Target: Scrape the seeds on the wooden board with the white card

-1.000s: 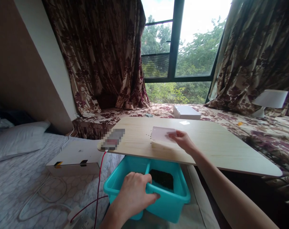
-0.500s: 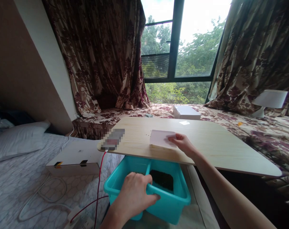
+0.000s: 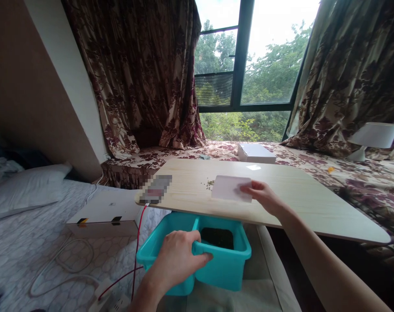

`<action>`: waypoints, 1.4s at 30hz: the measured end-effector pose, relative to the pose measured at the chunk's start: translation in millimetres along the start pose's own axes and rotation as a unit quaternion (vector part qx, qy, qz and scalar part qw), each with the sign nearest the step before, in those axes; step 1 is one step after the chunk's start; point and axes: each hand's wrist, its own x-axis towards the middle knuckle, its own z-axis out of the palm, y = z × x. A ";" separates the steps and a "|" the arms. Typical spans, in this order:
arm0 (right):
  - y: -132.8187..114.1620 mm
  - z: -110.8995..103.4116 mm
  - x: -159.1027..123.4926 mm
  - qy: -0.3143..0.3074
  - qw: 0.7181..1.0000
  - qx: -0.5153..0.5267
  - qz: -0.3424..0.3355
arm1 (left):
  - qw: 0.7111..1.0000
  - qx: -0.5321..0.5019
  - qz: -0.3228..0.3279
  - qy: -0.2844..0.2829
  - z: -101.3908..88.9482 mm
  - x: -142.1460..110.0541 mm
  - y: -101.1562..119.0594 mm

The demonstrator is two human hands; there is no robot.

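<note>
My left hand [image 3: 177,260] grips the near rim and centre divider of a teal plastic bin [image 3: 223,268] held under the front edge of a light wooden table [image 3: 301,195]. Dark material [image 3: 218,237] lies in the bin's right compartment. My right hand [image 3: 263,196] pinches a white card [image 3: 231,188] that rests on the tabletop. A small cluster of dark crumbs [image 3: 210,184] sits just left of the card.
A blurred flat object [image 3: 156,189] lies at the table's left end. A white box [image 3: 101,212] sits on the bed at the left, with a red cable [image 3: 136,242] and white cords [image 3: 63,268]. Another white box [image 3: 255,152] and a lamp [image 3: 372,136] rest on the window seat.
My right hand slid the card toward the table's front edge, then back a little to the right; crumbs now show at its left. The bin shifted slightly left.
</note>
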 end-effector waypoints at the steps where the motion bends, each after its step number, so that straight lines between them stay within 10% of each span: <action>1: 2.0 0.5 2.3 0.047 0.999 0.004 -0.016 | 1.000 0.001 0.006 0.000 0.9 -0.2 2.4; 5: 8.4 10.7 10.5 0.125 0.991 -0.004 -0.044 | 0.999 0.001 0.039 -0.027 7.2 -0.4 10.7; 42: -1.8 33.3 17.0 0.066 0.992 -0.067 -0.089 | 1.000 -0.010 0.017 -0.004 4.9 0.1 -0.2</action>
